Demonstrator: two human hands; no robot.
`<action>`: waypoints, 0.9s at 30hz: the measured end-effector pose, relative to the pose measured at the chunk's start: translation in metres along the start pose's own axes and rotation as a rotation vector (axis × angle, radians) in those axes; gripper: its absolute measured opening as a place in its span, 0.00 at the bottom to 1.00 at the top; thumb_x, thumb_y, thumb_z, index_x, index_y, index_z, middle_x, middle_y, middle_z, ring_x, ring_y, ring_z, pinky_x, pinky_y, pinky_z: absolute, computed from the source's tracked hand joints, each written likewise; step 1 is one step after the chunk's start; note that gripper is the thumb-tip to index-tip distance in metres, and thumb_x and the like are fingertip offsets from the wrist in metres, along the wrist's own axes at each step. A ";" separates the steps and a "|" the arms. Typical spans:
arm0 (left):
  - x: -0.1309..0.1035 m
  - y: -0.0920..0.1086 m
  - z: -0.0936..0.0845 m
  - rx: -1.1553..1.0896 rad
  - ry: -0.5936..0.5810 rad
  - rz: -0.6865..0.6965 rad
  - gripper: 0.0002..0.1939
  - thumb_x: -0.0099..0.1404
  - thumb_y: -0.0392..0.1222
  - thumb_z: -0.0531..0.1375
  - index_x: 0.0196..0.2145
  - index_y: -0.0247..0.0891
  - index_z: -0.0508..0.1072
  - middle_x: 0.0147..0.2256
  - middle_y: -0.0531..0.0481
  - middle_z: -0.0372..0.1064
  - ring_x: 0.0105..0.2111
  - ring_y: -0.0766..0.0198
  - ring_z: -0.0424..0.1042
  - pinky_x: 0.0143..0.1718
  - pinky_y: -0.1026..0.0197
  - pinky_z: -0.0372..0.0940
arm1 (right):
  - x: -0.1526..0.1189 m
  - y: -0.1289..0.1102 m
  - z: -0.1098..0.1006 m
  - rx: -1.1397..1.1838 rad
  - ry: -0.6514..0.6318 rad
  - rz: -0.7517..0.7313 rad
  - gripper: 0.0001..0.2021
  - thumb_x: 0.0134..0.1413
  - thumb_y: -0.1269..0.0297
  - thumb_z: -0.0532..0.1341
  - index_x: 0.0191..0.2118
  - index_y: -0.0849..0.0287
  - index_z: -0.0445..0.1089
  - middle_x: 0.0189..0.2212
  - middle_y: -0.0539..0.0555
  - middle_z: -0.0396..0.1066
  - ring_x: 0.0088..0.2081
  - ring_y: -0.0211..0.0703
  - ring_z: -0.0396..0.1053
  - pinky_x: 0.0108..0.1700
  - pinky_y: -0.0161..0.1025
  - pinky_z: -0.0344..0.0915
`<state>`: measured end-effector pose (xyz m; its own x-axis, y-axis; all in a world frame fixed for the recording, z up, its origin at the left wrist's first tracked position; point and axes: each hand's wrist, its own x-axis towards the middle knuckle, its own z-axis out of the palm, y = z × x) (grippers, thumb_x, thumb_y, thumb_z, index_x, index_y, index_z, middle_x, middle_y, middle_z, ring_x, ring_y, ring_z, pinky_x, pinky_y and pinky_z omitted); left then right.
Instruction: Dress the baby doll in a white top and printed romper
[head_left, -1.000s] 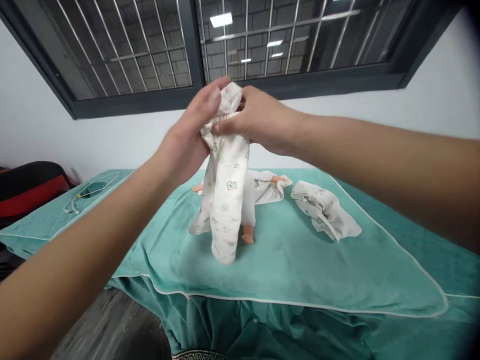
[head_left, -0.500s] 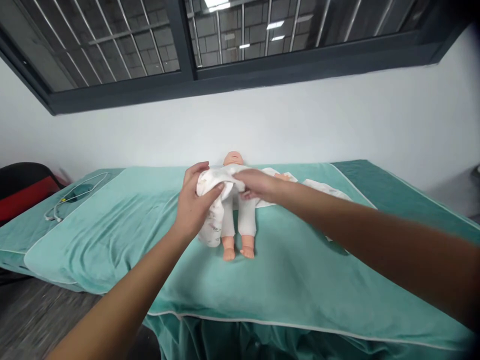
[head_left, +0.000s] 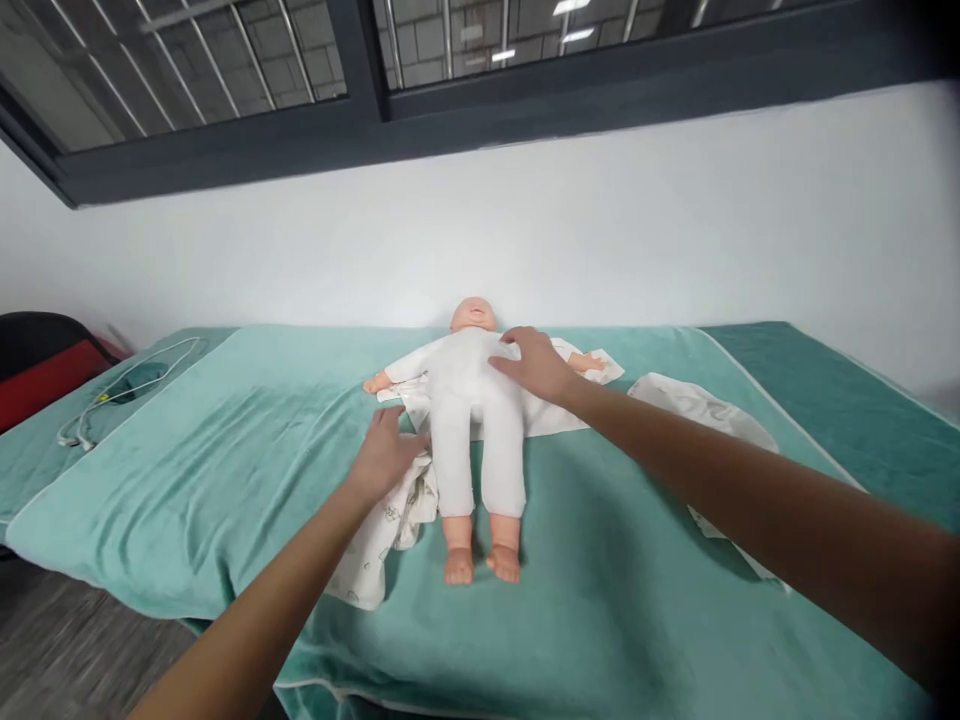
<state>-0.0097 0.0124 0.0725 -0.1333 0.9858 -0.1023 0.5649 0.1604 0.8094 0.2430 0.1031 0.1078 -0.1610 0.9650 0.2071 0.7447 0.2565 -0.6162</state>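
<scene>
A baby doll (head_left: 454, 440) with a white body and bare feet lies on its back, arms spread. My right hand (head_left: 536, 362) rests on or just over the doll's chest, fingers apart, holding nothing. On the doll's left side in the picture, my left hand (head_left: 386, 455) hovers at a crumpled white printed baby garment (head_left: 367, 565), thumb and fingers apart; whether it touches the fabric is hard to see. A white cloth (head_left: 559, 418) lies spread beneath the doll's back and arms.
Another white cloth piece (head_left: 697, 405) lies to the right, partly behind my forearm. Green sheets (head_left: 225, 450) cover the bed against a white wall. A white cable (head_left: 101, 395) lies at the far left, near a red and black chair (head_left: 45, 370).
The printed garment was in my left hand over the doll; now it lies beside the doll's legs. The doll's torso is uncovered, and my right hand has opened at its chest.
</scene>
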 end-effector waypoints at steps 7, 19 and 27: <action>0.023 0.039 0.016 -0.340 -0.405 -0.116 0.33 0.57 0.61 0.61 0.55 0.40 0.69 0.54 0.39 0.73 0.49 0.47 0.75 0.40 0.55 0.71 | 0.089 0.058 0.021 -0.151 -0.015 0.311 0.43 0.57 0.38 0.57 0.66 0.70 0.52 0.60 0.73 0.63 0.63 0.66 0.57 0.60 0.55 0.58; 0.092 0.046 -0.025 -0.818 -0.496 -0.228 0.27 0.57 0.59 0.65 0.48 0.38 0.74 0.43 0.41 0.78 0.42 0.51 0.78 0.43 0.54 0.74 | 0.175 -0.001 0.023 -0.015 -0.266 0.058 0.31 0.56 0.34 0.55 0.49 0.57 0.73 0.49 0.63 0.76 0.48 0.60 0.73 0.48 0.49 0.69; 0.150 -0.032 -0.133 -0.639 -0.313 -0.246 0.23 0.64 0.61 0.59 0.40 0.37 0.73 0.30 0.47 0.76 0.30 0.59 0.74 0.35 0.54 0.72 | 0.227 -0.086 0.124 0.060 -0.282 -0.314 0.19 0.63 0.49 0.52 0.48 0.54 0.71 0.54 0.58 0.73 0.53 0.58 0.70 0.54 0.49 0.67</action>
<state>-0.1562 0.1479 0.1078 0.0973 0.9089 -0.4056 -0.0467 0.4113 0.9103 0.0617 0.3071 0.1138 -0.5512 0.8145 0.1813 0.5933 0.5353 -0.6012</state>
